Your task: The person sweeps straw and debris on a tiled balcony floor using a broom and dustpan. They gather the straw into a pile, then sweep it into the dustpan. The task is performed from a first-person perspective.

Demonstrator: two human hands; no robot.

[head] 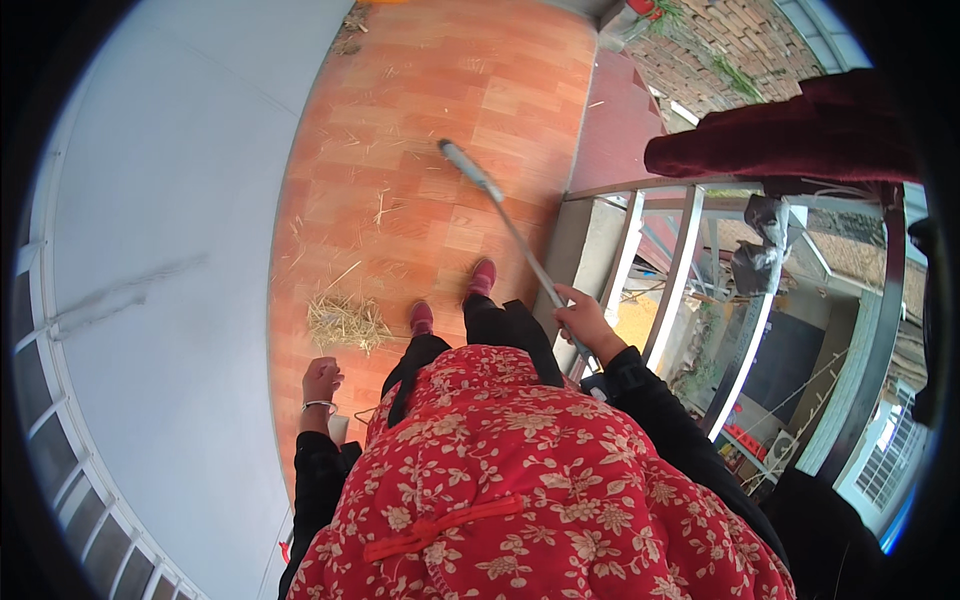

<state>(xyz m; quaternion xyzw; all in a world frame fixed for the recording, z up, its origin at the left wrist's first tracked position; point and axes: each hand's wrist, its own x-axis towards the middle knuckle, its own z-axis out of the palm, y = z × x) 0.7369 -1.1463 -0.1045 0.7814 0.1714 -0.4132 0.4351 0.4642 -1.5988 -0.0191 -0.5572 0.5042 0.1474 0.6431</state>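
Observation:
My right hand point(585, 319) is closed around the pole of a long-handled broom point(472, 171), whose head, slightly blurred, is over the wood-patterned floor point(420, 225) ahead of my feet. Its bristles are hard to make out. My left hand point(322, 380) hangs at my left side with its fingers curled, a bracelet at the wrist, and nothing visible in it. Beyond that hand lies a pile of straw point(346, 322), left of my shoes. Loose bits of straw point(381, 210) are scattered farther up the floor.
A pale wall point(165, 247) runs along the left. On the right are a low concrete ledge point(589, 240) and a metal railing point(679, 262), with a dark red cloth point(780, 146) hanging above it. More debris point(349, 34) lies at the far left floor edge.

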